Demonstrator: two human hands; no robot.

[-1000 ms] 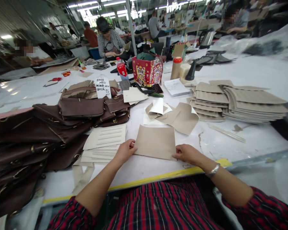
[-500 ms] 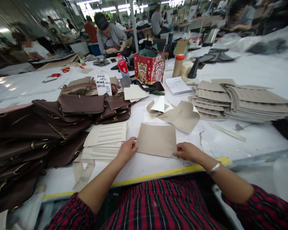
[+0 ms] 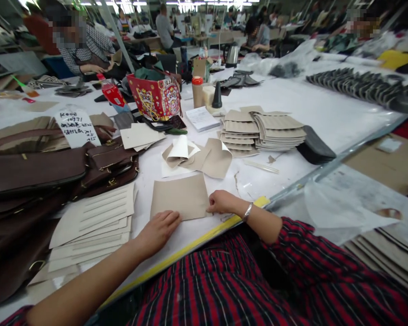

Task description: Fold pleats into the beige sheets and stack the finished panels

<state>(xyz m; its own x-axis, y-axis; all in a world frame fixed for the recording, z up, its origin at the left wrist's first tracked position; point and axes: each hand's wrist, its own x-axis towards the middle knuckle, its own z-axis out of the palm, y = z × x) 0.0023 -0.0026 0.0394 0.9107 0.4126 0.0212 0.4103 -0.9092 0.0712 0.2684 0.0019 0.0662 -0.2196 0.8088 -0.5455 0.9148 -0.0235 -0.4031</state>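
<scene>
A: Head view. Sheet [image 3: 178,194] position?
B: On the tabletop [image 3: 279,99], near the yellow strip [image 3: 229,223] along its front edge.
A: Left hand [image 3: 158,230]?
B: Fingers extended, together, laid over the sheet's near left part; no grip seen.
A: Right hand [image 3: 224,202]?
B: Fingers curled closed, pinching the sheet's near right corner.
A: Surroundings?
B: Pale cards [image 3: 98,217] and brown bags [image 3: 34,170] left of the sheet; curled scraps [image 3: 217,158] just behind; beige stack [image 3: 279,129] beyond, to the right.
</scene>
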